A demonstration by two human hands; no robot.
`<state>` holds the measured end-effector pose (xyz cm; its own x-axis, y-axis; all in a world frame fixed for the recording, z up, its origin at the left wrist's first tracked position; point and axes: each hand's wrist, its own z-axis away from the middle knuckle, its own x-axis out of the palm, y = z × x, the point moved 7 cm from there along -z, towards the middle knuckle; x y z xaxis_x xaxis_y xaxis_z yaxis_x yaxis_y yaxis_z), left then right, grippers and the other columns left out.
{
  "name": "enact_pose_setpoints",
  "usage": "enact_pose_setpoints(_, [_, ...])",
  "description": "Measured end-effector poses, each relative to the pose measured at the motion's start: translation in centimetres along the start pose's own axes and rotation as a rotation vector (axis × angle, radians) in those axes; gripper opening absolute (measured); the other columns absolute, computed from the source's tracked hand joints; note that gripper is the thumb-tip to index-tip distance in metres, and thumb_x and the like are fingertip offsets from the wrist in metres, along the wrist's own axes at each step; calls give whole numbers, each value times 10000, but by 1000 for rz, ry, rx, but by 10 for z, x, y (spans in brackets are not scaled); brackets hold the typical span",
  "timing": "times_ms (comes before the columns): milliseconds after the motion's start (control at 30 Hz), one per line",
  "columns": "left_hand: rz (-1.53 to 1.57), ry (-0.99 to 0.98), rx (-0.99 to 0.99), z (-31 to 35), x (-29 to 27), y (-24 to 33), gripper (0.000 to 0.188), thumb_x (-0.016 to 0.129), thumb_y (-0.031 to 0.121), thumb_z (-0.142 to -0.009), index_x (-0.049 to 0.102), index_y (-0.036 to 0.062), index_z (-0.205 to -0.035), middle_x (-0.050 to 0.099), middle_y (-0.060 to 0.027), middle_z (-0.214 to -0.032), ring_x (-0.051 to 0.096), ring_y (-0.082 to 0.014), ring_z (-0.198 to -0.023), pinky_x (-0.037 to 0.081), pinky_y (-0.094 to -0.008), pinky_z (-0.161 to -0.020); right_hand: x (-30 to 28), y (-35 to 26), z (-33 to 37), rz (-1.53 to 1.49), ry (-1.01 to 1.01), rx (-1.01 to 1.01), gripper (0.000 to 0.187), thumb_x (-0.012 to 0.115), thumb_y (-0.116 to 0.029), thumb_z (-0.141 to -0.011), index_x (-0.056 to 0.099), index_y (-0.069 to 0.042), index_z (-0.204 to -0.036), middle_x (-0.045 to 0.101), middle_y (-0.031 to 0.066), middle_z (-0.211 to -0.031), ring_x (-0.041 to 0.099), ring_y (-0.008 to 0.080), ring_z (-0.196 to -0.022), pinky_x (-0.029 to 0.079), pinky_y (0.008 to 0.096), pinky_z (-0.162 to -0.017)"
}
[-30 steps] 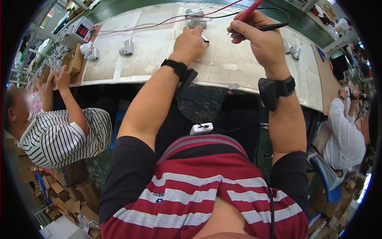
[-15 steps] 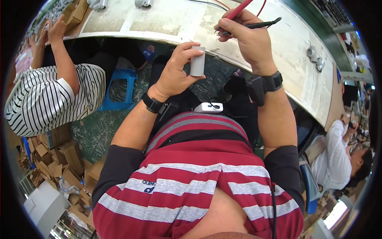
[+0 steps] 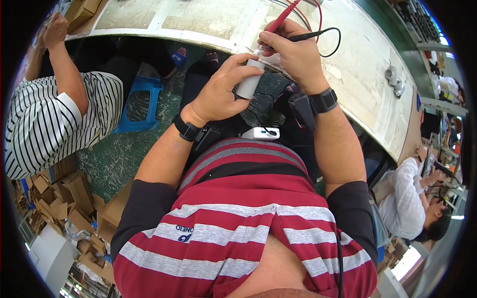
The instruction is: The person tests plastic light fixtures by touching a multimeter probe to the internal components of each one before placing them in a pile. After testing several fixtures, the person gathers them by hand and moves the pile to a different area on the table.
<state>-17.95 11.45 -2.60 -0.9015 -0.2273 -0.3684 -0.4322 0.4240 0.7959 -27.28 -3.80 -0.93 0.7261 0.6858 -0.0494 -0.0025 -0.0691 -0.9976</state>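
Note:
My left hand is wrapped round a smooth grey cylinder, which it holds tilted in front of the table's near edge. Between the fingers of my right hand are a red test probe and a black test probe, both with cables trailing off. The probe tips are close to the cylinder's upper end, near a small pale part there. My fingers partly cover them, so I cannot tell whether they touch.
A worn, pale worktable runs across the front. Grey fittings lie on its right side. To the left, a person in a striped shirt sits by a blue stool. Cardboard boxes are heaped behind. Another person in white is at right.
My right hand has come down and left, bringing both probes to the cylinder's upper end. The cylinder has tilted, its top leaning to the right.

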Motion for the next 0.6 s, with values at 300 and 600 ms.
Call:
enact_pose_setpoints(300, [1089, 440, -340, 15, 9, -24, 658, 701, 13, -933, 363, 139, -1483, 553, -207, -1406, 642, -395, -1219, 510, -477, -1078, 0, -1, 4, -31, 72, -28, 158, 733, -110, -957, 694, 20, -1038, 737, 89, -889, 706, 141, -778, 577, 267, -708])
enact_pose_setpoints(600, [1175, 658, -426, 14, 8, -22, 473, 652, 100, -1014, 374, 79, -1397, 586, -240, -1335, 646, -397, -1203, 524, -498, -1066, 14, 8, 15, -24, 102, -58, 135, 716, -84, -956, 684, 20, -1037, 734, 86, -885, 710, 139, -777, 575, 262, -703])
